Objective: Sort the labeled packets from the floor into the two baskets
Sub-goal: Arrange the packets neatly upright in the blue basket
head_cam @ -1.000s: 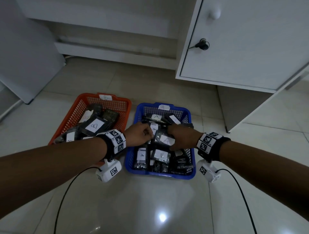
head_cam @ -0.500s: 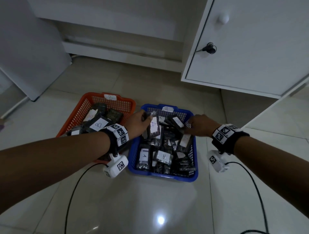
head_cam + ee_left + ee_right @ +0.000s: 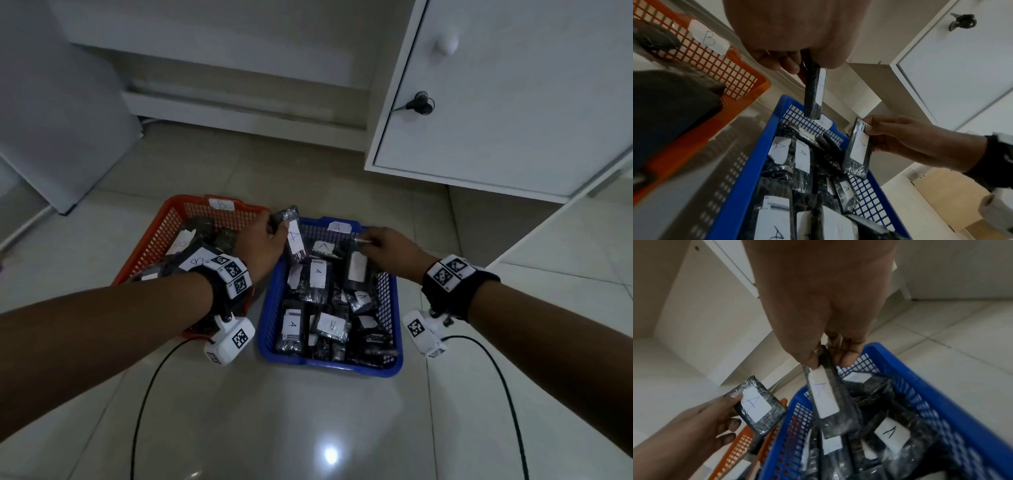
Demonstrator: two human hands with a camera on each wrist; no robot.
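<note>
A blue basket (image 3: 270, 318) tagged A holds several black packets with white A labels. Left of it, an orange basket (image 3: 150, 246) tagged B holds packets too, one labeled B (image 3: 196, 261). My left hand (image 3: 263, 236) grips a black packet labeled A (image 3: 294, 238) above the blue basket's far left corner. My right hand (image 3: 383, 248) pinches the top of another A-labeled packet (image 3: 356, 267), which hangs over the basket's far right part. In the wrist views the left-hand packet (image 3: 815, 91) (image 3: 758, 404) and the right-hand packet (image 3: 826, 400) (image 3: 859, 146) both hang upright.
A white cabinet door (image 3: 513, 96) with a key (image 3: 419, 104) and knob stands at the right rear. A white panel (image 3: 58, 113) leans at the left. Glossy floor tiles (image 3: 308, 428) lie in front of the baskets. Cables (image 3: 147, 394) trail from both wrist cameras.
Both hands were down among the packets in the blue basket; now each has lifted out one A-labeled packet, and the hands have moved apart toward the basket's far end.
</note>
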